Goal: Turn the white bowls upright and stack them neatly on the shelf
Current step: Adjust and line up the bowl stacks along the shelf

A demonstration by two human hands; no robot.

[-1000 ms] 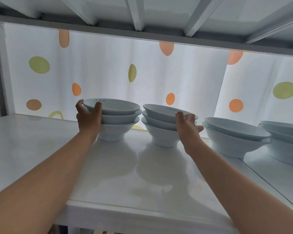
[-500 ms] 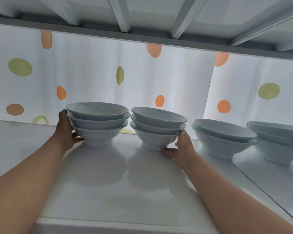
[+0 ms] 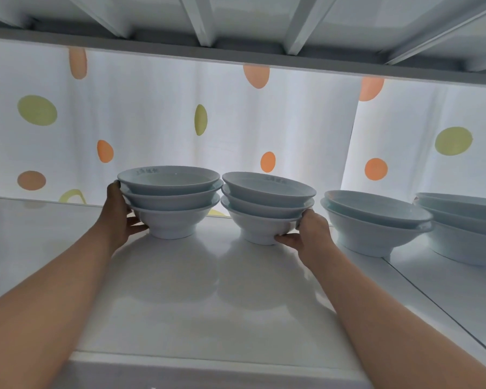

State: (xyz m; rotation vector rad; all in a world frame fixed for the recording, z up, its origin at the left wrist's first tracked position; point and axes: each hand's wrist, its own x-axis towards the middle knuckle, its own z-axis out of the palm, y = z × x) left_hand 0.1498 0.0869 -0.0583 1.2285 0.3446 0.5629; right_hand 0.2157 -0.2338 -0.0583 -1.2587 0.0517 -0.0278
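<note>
Left hand (image 3: 118,217) cupped against the left side of the left stack of bowls (image 3: 169,204), palm on the flared walls, thumb curled under toward the foot, other fingers hidden behind the rims; open wide rather than clenched, pressing but not closed around anything. Right hand (image 3: 306,234) set against the lower right side of the middle stack of bowls (image 3: 267,204), thumb lying along the foot of the bottom bowl, knuckles up under the rims, likewise spread and bracing rather than gripping. Both stacks three bowls high, all upright, feet on the white shelf (image 3: 180,290), standing just beside each other with rims nearly touching. Left stack level; middle stack leaning slightly, its upper bowls tilted down to the right. Further right, a third stack (image 3: 376,223) of two upright bowls, the upper one sitting askew, and at the frame edge a fourth stack (image 3: 466,231), partly cut off. Behind everything, a backlit white curtain (image 3: 152,122) dotted with orange and green ovals; overhead, the ribbed underside of the next shelf (image 3: 236,21).
</note>
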